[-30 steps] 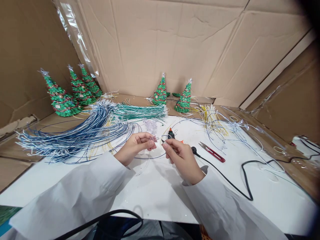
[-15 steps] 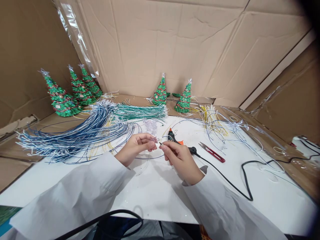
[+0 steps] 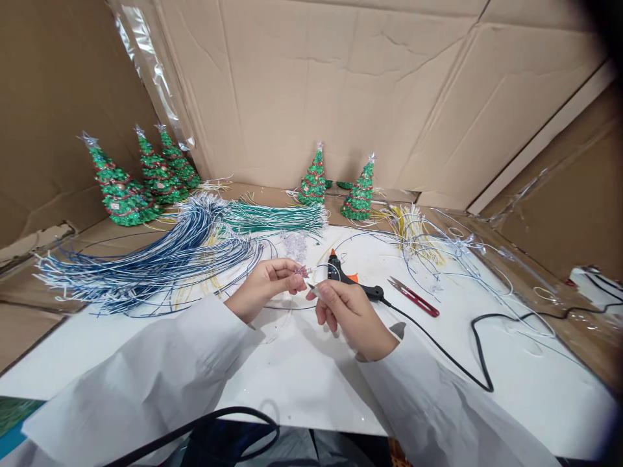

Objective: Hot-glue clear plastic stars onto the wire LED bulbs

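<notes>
My left hand [image 3: 265, 286] pinches a small clear plastic star [image 3: 302, 271] between thumb and fingers above the white table [image 3: 302, 370]. My right hand [image 3: 346, 314] is closed in a pinch on the end of a thin wire [image 3: 311, 288], its tip just below and right of the star. Behind my right hand a black and orange glue gun [image 3: 343, 271] lies on the table. A small heap of clear stars [image 3: 293, 244] sits beyond my hands.
Bundles of blue-white wires [image 3: 146, 263], green wires [image 3: 272, 218] and yellow wires [image 3: 413, 235] lie across the back. Small green glitter trees stand at left [image 3: 121, 191] and centre [image 3: 360, 191]. Red snips [image 3: 413, 297] and a black cable [image 3: 479, 353] lie right. Cardboard walls surround the table.
My right hand has slid slightly down and left with the wire, uncovering more of the glue gun behind it. My left hand has barely moved.
</notes>
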A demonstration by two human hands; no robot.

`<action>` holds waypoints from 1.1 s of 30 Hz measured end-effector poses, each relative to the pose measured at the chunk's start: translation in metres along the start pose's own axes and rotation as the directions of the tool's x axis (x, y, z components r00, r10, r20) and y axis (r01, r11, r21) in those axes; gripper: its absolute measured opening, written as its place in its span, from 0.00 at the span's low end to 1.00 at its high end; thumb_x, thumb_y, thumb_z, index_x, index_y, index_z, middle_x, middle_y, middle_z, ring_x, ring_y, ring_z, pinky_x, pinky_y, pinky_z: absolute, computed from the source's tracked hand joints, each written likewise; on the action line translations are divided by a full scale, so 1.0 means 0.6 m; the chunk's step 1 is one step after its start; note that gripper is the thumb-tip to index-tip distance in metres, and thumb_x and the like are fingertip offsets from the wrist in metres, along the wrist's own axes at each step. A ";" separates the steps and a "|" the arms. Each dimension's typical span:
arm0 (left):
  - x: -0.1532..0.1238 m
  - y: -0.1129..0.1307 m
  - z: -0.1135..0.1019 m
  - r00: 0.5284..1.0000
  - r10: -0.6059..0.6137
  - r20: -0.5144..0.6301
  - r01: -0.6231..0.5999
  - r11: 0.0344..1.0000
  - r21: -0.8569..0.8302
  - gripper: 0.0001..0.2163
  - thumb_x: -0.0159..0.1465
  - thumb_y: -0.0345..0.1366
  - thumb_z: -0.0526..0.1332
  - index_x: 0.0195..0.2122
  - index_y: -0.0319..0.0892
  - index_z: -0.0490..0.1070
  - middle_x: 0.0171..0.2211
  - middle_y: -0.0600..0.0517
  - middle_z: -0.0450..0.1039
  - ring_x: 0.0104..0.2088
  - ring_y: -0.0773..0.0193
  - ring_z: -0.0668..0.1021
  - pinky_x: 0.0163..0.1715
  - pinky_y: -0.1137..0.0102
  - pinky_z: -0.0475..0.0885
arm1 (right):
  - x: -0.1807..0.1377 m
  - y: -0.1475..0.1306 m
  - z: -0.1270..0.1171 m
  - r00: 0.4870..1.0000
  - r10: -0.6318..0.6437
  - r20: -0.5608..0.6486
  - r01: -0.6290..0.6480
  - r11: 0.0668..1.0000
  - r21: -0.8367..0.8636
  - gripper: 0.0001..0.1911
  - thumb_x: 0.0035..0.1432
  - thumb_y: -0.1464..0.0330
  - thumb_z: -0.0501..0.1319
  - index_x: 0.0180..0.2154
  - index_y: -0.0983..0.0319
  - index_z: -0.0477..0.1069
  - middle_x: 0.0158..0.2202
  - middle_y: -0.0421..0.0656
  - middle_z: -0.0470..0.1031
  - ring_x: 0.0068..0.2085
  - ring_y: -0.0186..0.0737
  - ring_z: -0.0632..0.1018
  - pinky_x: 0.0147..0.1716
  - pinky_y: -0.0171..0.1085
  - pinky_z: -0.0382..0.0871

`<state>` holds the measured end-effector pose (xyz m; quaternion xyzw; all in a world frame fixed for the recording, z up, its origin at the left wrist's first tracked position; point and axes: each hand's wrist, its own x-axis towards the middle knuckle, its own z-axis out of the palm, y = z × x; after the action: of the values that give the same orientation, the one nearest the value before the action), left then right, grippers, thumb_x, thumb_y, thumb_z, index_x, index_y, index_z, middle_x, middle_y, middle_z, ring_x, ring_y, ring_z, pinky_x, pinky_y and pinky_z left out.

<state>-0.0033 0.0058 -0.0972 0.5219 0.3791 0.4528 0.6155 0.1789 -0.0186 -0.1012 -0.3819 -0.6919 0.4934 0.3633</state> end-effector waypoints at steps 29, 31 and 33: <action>-0.003 0.003 0.012 0.998 -0.024 -0.053 0.028 0.997 0.077 0.12 0.47 0.38 0.70 0.29 0.37 0.73 0.25 0.51 0.74 0.26 0.67 0.74 0.25 0.74 0.67 | 0.001 0.004 0.007 0.823 -0.021 -0.568 0.033 0.999 0.010 0.10 0.54 0.64 0.57 0.25 0.62 0.67 0.13 0.32 0.57 0.15 0.28 0.59 0.15 0.31 0.51; -0.002 0.003 0.010 0.997 -0.021 -0.069 0.025 0.998 0.051 0.12 0.48 0.39 0.69 0.30 0.38 0.72 0.24 0.51 0.74 0.25 0.67 0.74 0.25 0.74 0.67 | 0.002 0.003 0.002 0.768 -0.003 -0.640 0.089 0.991 0.102 0.08 0.54 0.65 0.57 0.24 0.61 0.65 0.12 0.31 0.56 0.14 0.28 0.57 0.13 0.31 0.49; 0.000 0.003 0.006 0.995 -0.027 -0.095 0.028 1.000 0.012 0.13 0.48 0.40 0.69 0.31 0.38 0.72 0.24 0.52 0.74 0.25 0.67 0.74 0.26 0.74 0.66 | 0.004 0.001 -0.003 0.761 0.023 -0.649 0.140 0.970 0.198 0.09 0.54 0.66 0.55 0.23 0.60 0.63 0.10 0.31 0.55 0.13 0.28 0.57 0.12 0.30 0.48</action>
<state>-0.0003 0.0046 -0.0950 0.4986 0.4183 0.4660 0.5994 0.1794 -0.0160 -0.1010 -0.4609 -0.4727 0.3979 0.6370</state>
